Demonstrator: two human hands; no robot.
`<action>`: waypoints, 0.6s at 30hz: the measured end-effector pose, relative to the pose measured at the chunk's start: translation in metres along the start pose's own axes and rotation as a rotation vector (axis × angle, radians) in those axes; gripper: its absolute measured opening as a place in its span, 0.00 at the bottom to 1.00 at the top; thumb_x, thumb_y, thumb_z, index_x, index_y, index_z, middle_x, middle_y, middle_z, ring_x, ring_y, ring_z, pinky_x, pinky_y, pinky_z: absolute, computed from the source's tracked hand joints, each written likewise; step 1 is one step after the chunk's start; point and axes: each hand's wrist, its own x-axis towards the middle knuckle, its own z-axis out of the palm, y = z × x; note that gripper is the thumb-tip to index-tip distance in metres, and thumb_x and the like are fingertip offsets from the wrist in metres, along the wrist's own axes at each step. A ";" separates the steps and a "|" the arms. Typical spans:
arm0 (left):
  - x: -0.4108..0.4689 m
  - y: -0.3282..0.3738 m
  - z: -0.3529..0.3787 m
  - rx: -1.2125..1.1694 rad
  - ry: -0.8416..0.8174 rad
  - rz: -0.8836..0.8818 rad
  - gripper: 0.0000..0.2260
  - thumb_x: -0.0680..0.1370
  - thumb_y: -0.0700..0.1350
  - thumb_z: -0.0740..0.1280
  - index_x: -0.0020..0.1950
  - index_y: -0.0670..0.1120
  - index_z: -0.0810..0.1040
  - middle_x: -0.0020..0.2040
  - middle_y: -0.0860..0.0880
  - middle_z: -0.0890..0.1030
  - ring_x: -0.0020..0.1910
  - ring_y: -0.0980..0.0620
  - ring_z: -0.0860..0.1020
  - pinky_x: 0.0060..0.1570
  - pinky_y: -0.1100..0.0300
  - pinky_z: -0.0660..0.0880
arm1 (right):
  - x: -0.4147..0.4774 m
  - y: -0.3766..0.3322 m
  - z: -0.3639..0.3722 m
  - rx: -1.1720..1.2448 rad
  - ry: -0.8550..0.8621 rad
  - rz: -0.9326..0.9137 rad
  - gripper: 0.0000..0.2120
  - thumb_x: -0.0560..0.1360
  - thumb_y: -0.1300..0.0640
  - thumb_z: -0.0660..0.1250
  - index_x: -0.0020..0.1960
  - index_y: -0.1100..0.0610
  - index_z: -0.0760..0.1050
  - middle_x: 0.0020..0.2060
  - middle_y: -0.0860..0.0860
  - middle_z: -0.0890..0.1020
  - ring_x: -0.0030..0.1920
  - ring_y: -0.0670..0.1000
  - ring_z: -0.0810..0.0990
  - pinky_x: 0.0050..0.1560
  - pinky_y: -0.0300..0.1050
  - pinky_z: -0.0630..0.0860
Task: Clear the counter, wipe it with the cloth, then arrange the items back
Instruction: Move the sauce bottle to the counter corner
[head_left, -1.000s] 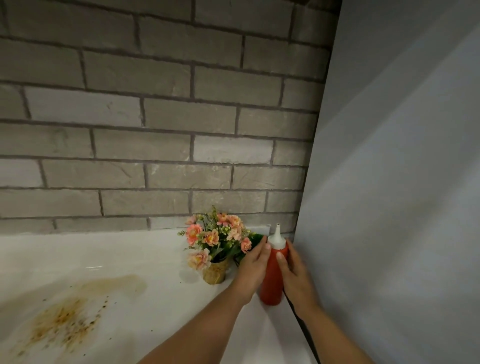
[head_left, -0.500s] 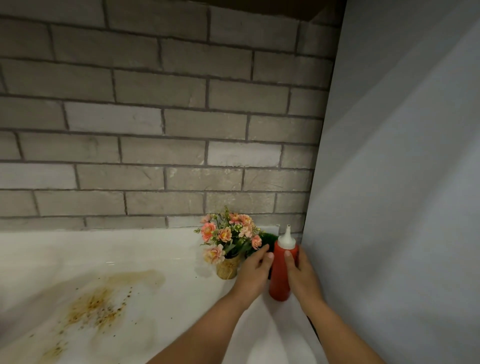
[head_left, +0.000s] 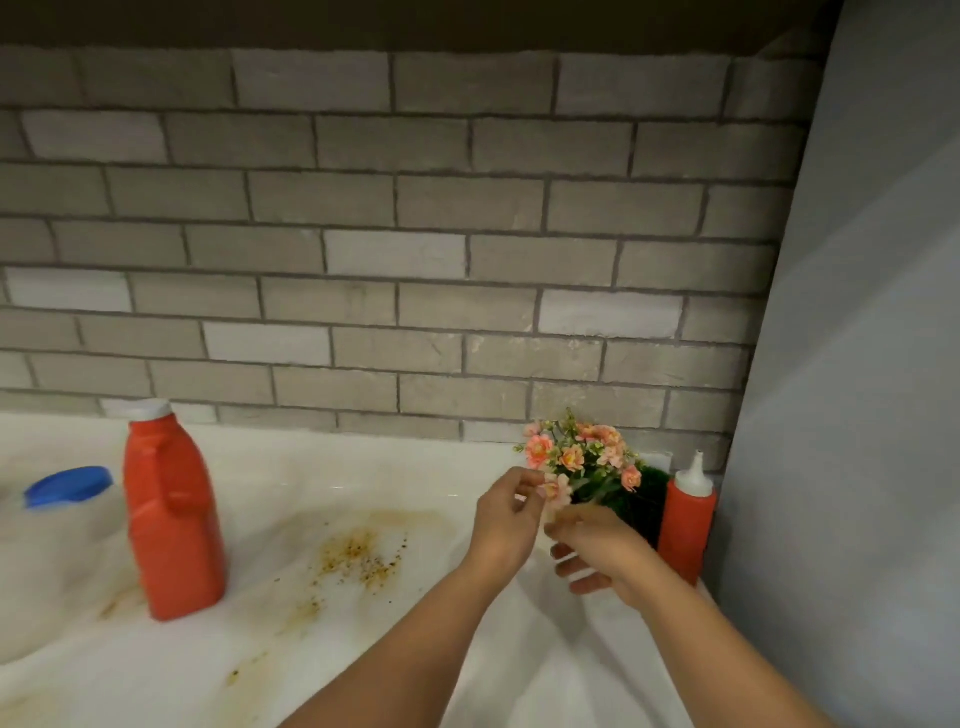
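A small pot of pink flowers (head_left: 582, 457) stands at the back right of the white counter (head_left: 337, 478). My right hand (head_left: 597, 551) wraps around the pot from the front and hides it. My left hand (head_left: 506, 519) is just left of the bouquet, its curled fingertips pinching a low pink bloom. A red squeeze bottle (head_left: 685, 525) with a white nozzle stands free beside the grey side panel. A brown, speckled stain (head_left: 363, 558) spreads over the middle of the counter. No cloth is in view.
A tall red jug (head_left: 171, 519) with a white cap stands on the left of the counter. A blue-lidded container (head_left: 67, 486) sits behind it at the far left. A brick wall (head_left: 415, 260) backs the counter, and a grey panel (head_left: 857, 415) closes the right side.
Both hands have let go of the red squeeze bottle and moved left to the flower pot. My view has swung left, bringing the red jug and blue lid into sight.
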 end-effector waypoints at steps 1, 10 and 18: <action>-0.002 -0.001 -0.015 0.029 0.035 0.020 0.05 0.79 0.40 0.62 0.50 0.50 0.75 0.44 0.52 0.76 0.44 0.52 0.76 0.37 0.73 0.69 | 0.000 -0.006 0.013 -0.008 -0.018 -0.023 0.11 0.77 0.55 0.64 0.58 0.57 0.72 0.40 0.54 0.78 0.37 0.51 0.77 0.35 0.42 0.75; -0.024 -0.025 -0.177 0.276 0.359 0.122 0.07 0.79 0.39 0.61 0.53 0.46 0.77 0.46 0.53 0.78 0.42 0.58 0.76 0.38 0.76 0.68 | -0.005 -0.071 0.148 -0.029 -0.230 -0.202 0.05 0.76 0.57 0.65 0.50 0.56 0.76 0.40 0.53 0.79 0.39 0.52 0.78 0.38 0.43 0.75; -0.045 -0.060 -0.302 0.255 0.702 0.155 0.05 0.79 0.45 0.60 0.52 0.49 0.74 0.47 0.51 0.74 0.46 0.50 0.74 0.47 0.61 0.70 | -0.013 -0.122 0.269 0.081 -0.266 -0.313 0.10 0.79 0.54 0.59 0.50 0.57 0.77 0.43 0.52 0.79 0.43 0.50 0.76 0.44 0.42 0.73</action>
